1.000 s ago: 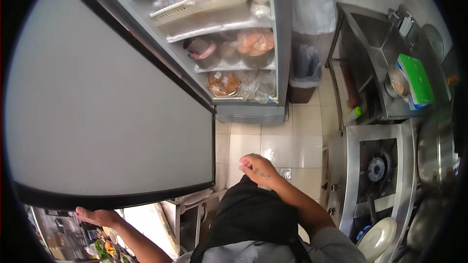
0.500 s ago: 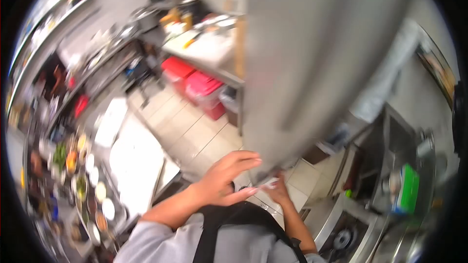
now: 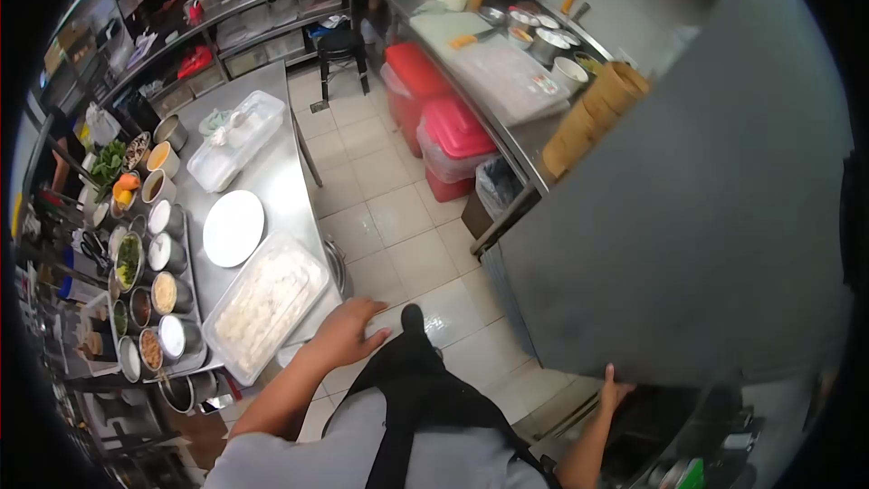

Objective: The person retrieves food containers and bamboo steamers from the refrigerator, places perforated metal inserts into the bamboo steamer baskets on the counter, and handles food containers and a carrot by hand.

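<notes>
My left hand (image 3: 350, 331) is open and holds nothing, with thumb and fingers apart. It hovers over the floor just past the steel table's corner, near a lidded clear tray (image 3: 267, 306) of pale pieces that I cannot make out further. To the right a large grey metal door (image 3: 670, 235), like a refrigerator's, fills the view. At its lower edge is my right hand (image 3: 615, 389), gripping the edge with its thumb up against the surface; some of the fingers are hidden.
On the left steel table (image 3: 294, 183) are a white plate (image 3: 233, 228), a clear plastic box (image 3: 237, 140) and several ingredient tins (image 3: 165, 254). Red lidded bins (image 3: 453, 140) stand under the back counter, which carries bamboo steamers (image 3: 597, 118). A black stool (image 3: 342, 50) stands farther back.
The view has turned, bringing more of the left table and back counter into sight. The grey door now sits farther right. My hands have moved apart, left hand toward the table, right hand with the door.
</notes>
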Demonstrator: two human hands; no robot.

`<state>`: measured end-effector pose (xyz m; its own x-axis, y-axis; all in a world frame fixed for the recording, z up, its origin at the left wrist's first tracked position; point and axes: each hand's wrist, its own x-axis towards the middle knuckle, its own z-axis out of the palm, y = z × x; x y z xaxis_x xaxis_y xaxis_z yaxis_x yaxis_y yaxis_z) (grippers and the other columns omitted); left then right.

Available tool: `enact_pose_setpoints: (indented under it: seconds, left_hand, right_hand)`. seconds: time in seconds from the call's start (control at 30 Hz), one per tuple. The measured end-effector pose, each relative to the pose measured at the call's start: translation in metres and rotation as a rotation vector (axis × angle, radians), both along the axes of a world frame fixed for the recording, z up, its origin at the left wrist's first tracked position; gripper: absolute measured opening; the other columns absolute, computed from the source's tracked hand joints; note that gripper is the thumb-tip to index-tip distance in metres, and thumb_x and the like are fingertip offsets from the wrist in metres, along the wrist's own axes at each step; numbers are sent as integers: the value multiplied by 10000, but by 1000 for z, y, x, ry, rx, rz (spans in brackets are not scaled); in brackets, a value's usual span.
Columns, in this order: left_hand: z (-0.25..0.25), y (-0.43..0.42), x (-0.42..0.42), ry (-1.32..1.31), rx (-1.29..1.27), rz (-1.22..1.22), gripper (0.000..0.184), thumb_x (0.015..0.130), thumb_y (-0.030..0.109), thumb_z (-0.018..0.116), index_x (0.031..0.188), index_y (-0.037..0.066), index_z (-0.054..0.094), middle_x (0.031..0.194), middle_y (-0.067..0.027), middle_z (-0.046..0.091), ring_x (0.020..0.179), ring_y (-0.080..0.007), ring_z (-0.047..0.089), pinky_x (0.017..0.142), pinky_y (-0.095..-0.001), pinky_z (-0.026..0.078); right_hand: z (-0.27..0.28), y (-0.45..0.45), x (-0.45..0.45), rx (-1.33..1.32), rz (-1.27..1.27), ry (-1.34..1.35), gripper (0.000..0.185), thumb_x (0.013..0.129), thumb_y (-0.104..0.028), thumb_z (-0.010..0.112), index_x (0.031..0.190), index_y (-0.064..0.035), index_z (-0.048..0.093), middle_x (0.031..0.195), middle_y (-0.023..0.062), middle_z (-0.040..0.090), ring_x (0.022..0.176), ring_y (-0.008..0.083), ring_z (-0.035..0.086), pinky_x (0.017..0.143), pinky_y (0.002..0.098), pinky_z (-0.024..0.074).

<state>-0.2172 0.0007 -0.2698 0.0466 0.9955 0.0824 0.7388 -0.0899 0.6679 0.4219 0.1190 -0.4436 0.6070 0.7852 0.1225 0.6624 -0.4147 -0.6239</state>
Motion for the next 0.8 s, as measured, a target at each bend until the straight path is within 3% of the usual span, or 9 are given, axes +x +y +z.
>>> enact_pose_setpoints:
  seconds: [0.13, 0.23, 0.43, 0.63, 0.67, 0.7, 0.73, 0.77, 0.8]
  left_hand:
    - [-50, 21, -37, -9, 3, 277, 375, 821, 225, 689, 1122, 28, 584, 979, -176, 595, 935, -372, 587, 768, -433, 491]
    - [-58, 19, -52, -119, -19, 466, 338, 825, 201, 685, 1101, 37, 579, 1027, -171, 585, 935, -373, 588, 766, -431, 497]
    - [-44, 28, -63, -282, -2, 671, 292, 848, 171, 671, 1107, 56, 602, 1005, -128, 599, 791, -271, 624, 685, -350, 510]
    - [-33, -4, -70, -287, 83, 992, 264, 825, 120, 679, 1067, 46, 607, 1025, -118, 612, 846, -279, 616, 718, -349, 505]
    - [-31, -11, -70, -297, 106, 1100, 253, 819, 116, 677, 1049, 40, 602, 1039, -134, 612, 905, -322, 605, 767, -359, 498]
    - [-32, -22, -72, -132, 184, 1203, 265, 802, 101, 689, 1044, 35, 602, 1058, -148, 611, 950, -329, 597, 806, -371, 489]
    - [-33, -35, -74, 37, 257, 1298, 277, 786, 85, 701, 1039, 29, 603, 1077, -162, 610, 994, -337, 590, 846, -383, 479]
    - [-31, -50, -76, 105, 256, 1442, 301, 761, 58, 715, 1037, 18, 602, 1096, -184, 594, 1062, -357, 556, 901, -422, 447]
    - [-31, -66, -80, 242, 278, 1569, 347, 758, 54, 715, 1078, 5, 588, 1125, -190, 572, 1111, -362, 522, 949, -435, 409]
  right_hand:
    - [-37, 60, 73, -112, -66, 156, 920, 796, -272, 775, 1404, 110, 200, 1365, 284, 427, 1215, 430, 465, 913, 556, 461]
    - [60, 73, -60, -594, -352, 353, 714, 745, -305, 802, 1266, 36, 452, 1048, 215, 634, 929, 355, 614, 829, 397, 501]
    - [-50, 114, -93, -1219, 784, -212, 420, 843, -343, 630, 1069, 1, 546, 978, 200, 639, 880, 382, 612, 779, 455, 488]
    - [-117, 292, -259, -794, 1625, -785, 398, 940, -381, 458, 873, -34, 641, 909, 186, 645, 830, 410, 611, 728, 513, 475]
    - [-143, 332, -288, -440, 1871, -714, 417, 937, -399, 482, 813, -16, 591, 793, 164, 635, 724, 373, 620, 678, 497, 479]
    - [-73, 313, -380, -702, 1450, -34, 416, 933, -413, 531, 757, -37, 522, 649, 120, 582, 579, 272, 586, 563, 419, 469]
    - [-108, 348, -403, -370, 1567, -191, 359, 903, -363, 635, 757, -70, 486, 584, 63, 530, 513, 161, 519, 480, 310, 424]
    - [-70, 336, -460, -506, 1435, 186, 333, 851, -311, 727, 741, -92, 502, 589, 22, 557, 474, 108, 515, 441, 265, 409]
    - [-47, 333, -504, -577, 1430, 176, 316, 854, -312, 727, 801, -83, 514, 608, 17, 555, 500, 96, 514, 455, 237, 399]
